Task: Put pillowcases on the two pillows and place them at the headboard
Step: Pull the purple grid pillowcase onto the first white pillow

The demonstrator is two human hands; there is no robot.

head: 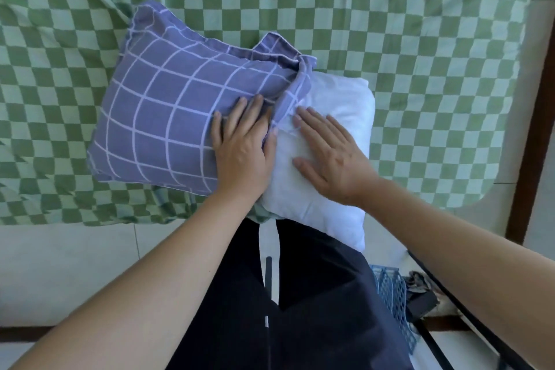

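Nearest the camera are the person's dark trousers (pixel 300 294) and both forearms, reaching forward over the edge of the bed (pixel 420 39), which is spread with a green checked sheet. A blue perforated basket (pixel 390 294) sits low on the right, on the floor beside the legs.

Just past the bed's near edge lies the white pillow (pixel 324 183). Its long axis runs left to right and slightly away from the person. Its right end is bare and overhangs the edge toward the knees; its left end is already inside the purple grid pillowcase (pixel 162 117).

The right hand (pixel 327 156) lies flat and spread on the bare white part, gripping nothing, fingertips just reaching the bunched hem of the case. The left hand (pixel 240 147) is also flat, palm down on the covered part, right beside that hem; its thumb seems to sit at the fabric's edge, but I cannot tell whether it pinches the cloth.

The case's open mouth (pixel 297 90) is gathered in a ridge across the pillow between the two hands, so the uncovered length lies to the right of that ridge. The next pull, I judge, must draw the hem rightward along the long axis, and the right hand is nearer to the end still to be covered.

Beyond the pillow there is only checked sheet; neither a second pillow nor the headboard is in view.
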